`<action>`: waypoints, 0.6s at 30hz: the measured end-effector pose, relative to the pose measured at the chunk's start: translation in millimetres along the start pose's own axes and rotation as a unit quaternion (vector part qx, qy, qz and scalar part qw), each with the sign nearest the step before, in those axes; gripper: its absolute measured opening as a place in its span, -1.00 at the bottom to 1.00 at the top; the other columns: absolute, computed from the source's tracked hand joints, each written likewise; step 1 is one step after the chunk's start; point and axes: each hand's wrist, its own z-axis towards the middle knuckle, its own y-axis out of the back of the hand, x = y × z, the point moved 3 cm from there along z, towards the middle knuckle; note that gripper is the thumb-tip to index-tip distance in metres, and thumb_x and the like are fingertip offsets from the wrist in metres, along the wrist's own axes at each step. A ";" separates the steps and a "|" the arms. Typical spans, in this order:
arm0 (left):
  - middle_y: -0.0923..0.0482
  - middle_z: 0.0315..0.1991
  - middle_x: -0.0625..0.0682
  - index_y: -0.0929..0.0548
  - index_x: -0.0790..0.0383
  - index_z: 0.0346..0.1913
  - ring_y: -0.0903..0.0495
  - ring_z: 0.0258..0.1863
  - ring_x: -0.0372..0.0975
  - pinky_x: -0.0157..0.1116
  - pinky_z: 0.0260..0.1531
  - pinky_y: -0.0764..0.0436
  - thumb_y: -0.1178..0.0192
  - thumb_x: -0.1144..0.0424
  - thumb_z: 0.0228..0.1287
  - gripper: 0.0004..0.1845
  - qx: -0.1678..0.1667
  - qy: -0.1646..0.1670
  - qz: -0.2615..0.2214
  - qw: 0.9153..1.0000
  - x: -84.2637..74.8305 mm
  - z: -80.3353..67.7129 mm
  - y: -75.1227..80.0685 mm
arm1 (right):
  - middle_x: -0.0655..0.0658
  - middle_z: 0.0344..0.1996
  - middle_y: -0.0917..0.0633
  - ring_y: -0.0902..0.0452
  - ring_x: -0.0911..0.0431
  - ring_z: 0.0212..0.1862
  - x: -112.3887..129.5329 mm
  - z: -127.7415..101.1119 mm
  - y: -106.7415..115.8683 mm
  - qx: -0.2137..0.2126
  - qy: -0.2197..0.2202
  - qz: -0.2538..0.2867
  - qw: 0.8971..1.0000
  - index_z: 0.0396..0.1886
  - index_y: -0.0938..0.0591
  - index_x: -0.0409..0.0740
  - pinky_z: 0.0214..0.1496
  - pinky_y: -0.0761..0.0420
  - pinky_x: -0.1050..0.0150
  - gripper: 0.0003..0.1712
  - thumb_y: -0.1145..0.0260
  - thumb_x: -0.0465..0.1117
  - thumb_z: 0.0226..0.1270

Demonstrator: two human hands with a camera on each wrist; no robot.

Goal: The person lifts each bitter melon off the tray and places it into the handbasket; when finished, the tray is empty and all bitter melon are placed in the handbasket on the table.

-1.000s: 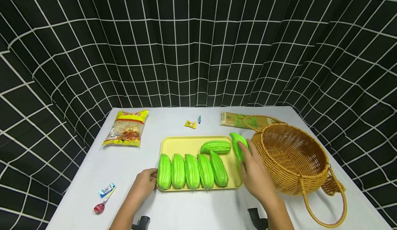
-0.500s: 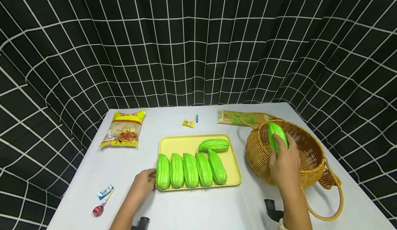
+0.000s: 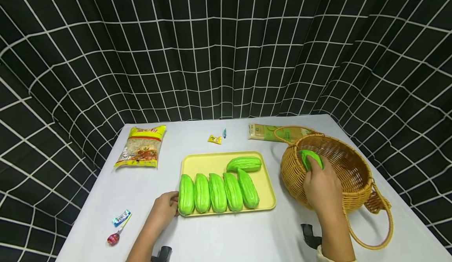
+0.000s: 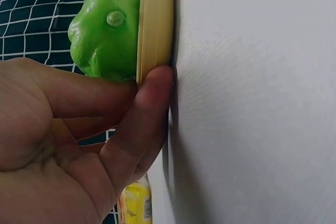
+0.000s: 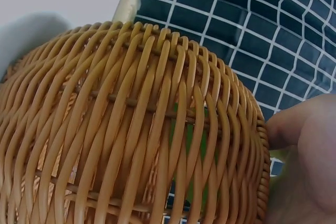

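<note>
My right hand (image 3: pixel 323 187) grips a ridged green bitter melon (image 3: pixel 307 157) inside the mouth of the round wicker basket (image 3: pixel 296 173). Through the weave in the right wrist view, a strip of green shows behind the basket wall (image 5: pixel 131 114); the fingertips are hidden there. At the left end of the pale yellow tray (image 3: pixel 206 162), my left hand (image 3: pixel 163 209) pinches the rim, thumb and fingers close under a bitter melon (image 4: pixel 107 35). Several bitter melons (image 3: pixel 217 193) lie side by side along the tray's front, and one bitter melon (image 3: pixel 244 163) lies crosswise at the back right.
A bag of noodles (image 3: pixel 143 146) lies at the back left. Two small candies (image 3: pixel 214 139) sit behind the tray, and a long green packet (image 3: pixel 265 132) lies behind the basket. A lollipop (image 3: pixel 113 238) and a blue wrapped sweet (image 3: pixel 121 217) are front left. The basket's handle (image 3: pixel 390 226) juts forward.
My right hand has carried a bitter melon from the tray's right end over the basket and lowered it into the mouth. My left hand stays at the tray's rim.
</note>
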 end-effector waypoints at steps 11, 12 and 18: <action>-0.60 -0.26 0.12 -0.48 0.60 0.17 -0.55 -0.40 -0.25 -0.32 -0.43 -0.58 -0.04 0.54 0.26 -0.60 -0.004 0.004 0.006 1.000 1.8 -0.6 0.6 | -0.49 0.27 -0.34 -0.20 -0.45 0.29 10.0 -5.6 -8.0 -0.070 0.037 0.053 0.995 0.19 -0.50 -0.34 0.20 -0.23 -0.42 -0.52 -0.01 -0.48 0.25; -0.60 -0.26 0.12 -0.48 0.59 0.17 -0.56 -0.40 -0.24 -0.31 -0.42 -0.58 -0.04 0.54 0.26 -0.60 -0.004 0.004 0.007 1.000 1.8 -0.7 0.7 | -0.47 0.27 -0.35 -0.19 -0.42 0.31 14.5 -7.1 -10.2 -0.087 0.055 0.066 0.992 0.15 -0.52 -0.35 0.22 -0.23 -0.39 -0.53 -0.05 -0.50 0.22; -0.60 -0.25 0.12 -0.47 0.58 0.18 -0.55 -0.39 -0.24 -0.31 -0.42 -0.58 -0.04 0.53 0.28 -0.60 -0.001 0.008 0.005 1.000 -0.2 0.3 -0.4 | -0.38 0.18 -0.46 -0.33 -0.29 0.23 51.9 -21.6 -32.6 -0.044 0.135 0.126 0.982 0.08 -0.56 -0.33 0.16 -0.40 -0.23 -0.60 -0.21 -0.48 0.21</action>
